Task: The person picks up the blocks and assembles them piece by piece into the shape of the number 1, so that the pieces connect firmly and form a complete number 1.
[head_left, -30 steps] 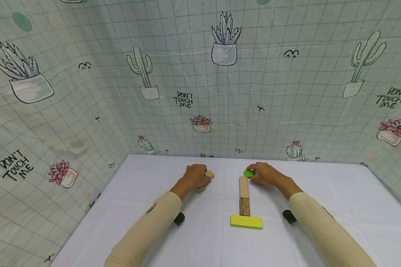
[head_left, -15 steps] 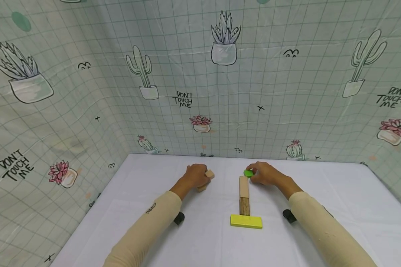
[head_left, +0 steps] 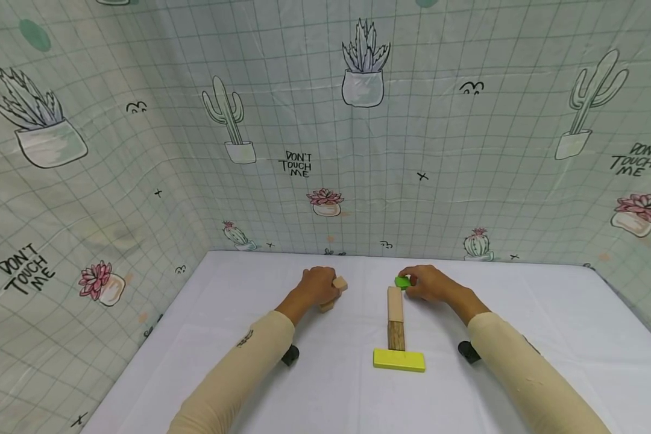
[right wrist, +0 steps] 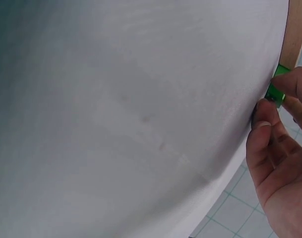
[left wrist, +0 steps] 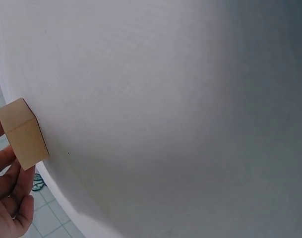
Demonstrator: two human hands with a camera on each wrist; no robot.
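Note:
My left hand (head_left: pixel 320 286) grips a light wooden block (head_left: pixel 340 283) on the white table. More light wood (head_left: pixel 327 306) shows at the near side of its fingers; whether it belongs to the same block I cannot tell. In the left wrist view the wooden block (left wrist: pixel 27 141) has fingers against its side. My right hand (head_left: pixel 430 283) pinches a small green block (head_left: pixel 402 282) at the far end of a row. That row runs toward me: a pale wooden block (head_left: pixel 395 304), a darker brown wooden block (head_left: pixel 396 336), then a yellow block (head_left: pixel 399 360) lying crosswise.
The white-covered table (head_left: pixel 336 392) ends at a grid-patterned curtain (head_left: pixel 412 132) printed with potted plants. A dark wrist device shows beneath each sleeve, one on the left (head_left: pixel 290 355) and one on the right (head_left: pixel 469 351).

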